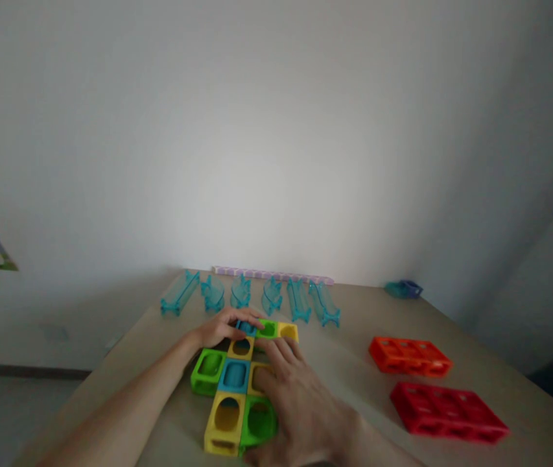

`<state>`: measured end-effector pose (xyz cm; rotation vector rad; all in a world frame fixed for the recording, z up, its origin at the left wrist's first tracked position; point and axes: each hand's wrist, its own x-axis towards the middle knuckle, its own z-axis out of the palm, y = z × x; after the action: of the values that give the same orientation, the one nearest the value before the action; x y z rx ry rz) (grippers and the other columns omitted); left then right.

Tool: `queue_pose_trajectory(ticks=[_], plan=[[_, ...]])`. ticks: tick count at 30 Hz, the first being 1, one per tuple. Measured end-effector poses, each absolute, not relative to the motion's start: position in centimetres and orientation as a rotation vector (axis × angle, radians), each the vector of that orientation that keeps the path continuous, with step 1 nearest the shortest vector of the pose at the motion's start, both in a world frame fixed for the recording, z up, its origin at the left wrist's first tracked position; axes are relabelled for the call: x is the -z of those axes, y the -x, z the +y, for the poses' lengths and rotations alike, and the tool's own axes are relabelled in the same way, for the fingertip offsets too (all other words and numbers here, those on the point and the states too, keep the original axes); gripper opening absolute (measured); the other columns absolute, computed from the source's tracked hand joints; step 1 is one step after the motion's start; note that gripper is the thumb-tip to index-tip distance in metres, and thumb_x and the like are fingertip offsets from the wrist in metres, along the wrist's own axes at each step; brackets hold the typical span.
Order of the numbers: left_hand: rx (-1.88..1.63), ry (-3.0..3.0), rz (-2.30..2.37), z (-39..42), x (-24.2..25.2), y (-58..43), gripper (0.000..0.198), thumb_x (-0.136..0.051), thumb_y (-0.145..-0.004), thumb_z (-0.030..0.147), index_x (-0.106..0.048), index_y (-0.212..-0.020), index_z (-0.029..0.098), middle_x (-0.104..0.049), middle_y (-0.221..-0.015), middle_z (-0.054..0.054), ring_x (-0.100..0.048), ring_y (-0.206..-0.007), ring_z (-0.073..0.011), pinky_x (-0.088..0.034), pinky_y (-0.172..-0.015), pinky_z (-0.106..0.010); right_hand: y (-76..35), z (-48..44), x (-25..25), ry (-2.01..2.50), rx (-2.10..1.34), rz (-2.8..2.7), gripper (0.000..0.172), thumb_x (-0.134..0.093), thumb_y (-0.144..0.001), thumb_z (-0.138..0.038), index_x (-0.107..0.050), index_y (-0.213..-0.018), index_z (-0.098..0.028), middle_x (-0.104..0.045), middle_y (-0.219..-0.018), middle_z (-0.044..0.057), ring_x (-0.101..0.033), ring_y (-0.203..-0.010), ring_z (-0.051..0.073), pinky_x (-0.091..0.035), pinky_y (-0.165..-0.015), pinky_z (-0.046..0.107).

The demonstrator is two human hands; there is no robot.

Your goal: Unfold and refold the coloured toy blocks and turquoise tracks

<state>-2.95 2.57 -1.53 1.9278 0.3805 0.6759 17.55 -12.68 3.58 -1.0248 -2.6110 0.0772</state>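
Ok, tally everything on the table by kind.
Hollow cube blocks: 9 in view
Clear teal track pieces: 6
Orange holed slab: 1
Red holed slab: 1
Lilac strip: 1
Small blue-teal piece: 1
Total: 19
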Motion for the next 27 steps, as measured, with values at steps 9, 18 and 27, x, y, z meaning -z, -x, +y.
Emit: queue_pose_trajectory(ticks=[9, 18, 27], plan=[[-0.764, -1.771, 0.441, 2.1, 1.9, 2.6, 0.032, -0.067, -0.066, 0.016, -0.074, -0.097, 0.019, -0.066, -0.111, -0.008, -0.054, -0.108, -0.0290, -0.035, -0.097, -0.039, -18.4, -7.8, -4.6, 1.002, -0.098, -2.324, 0.022, -0.048, -0.090, -0.036, -0.058, -0.082, -0.018, -0.061, -0.083, 0.006, -0.057, -0.079, 0.017, -0.041, -0.072, 0.028], [-0.738, -1.670, 0.666, 1.9, 1.7, 2.5, 0.046, -0.066, -0.062, 0.019, -0.070, -0.108, 0.018, -0.069, -0.108, -0.006, -0.059, -0.098, -0.0260, -0.042, -0.084, -0.032, -22.7, -3.4, -0.5, 1.236, -0.139, -1.967, 0.018, -0.049, -0.086, -0.022, -0.065, -0.083, -0.015, -0.064, -0.077, 0.005, -0.052, -0.061, 0.013, -0.037, -0.059, 0.023], [-0.666, -1.600, 0.619, 2.4, 2.5, 2.6, 0.045, -0.061, -0.059, 0.018, -0.071, -0.103, 0.018, -0.073, -0.096, -0.005, -0.063, -0.086, -0.0230, -0.044, -0.075, -0.030, -20.9, -3.8, 0.2, 1.290, -0.420, -2.126, 0.021, -0.049, -0.085, -0.021, -0.070, -0.089, -0.018, -0.068, -0.077, 0.003, -0.058, -0.068, 0.014, -0.037, -0.059, 0.022]])
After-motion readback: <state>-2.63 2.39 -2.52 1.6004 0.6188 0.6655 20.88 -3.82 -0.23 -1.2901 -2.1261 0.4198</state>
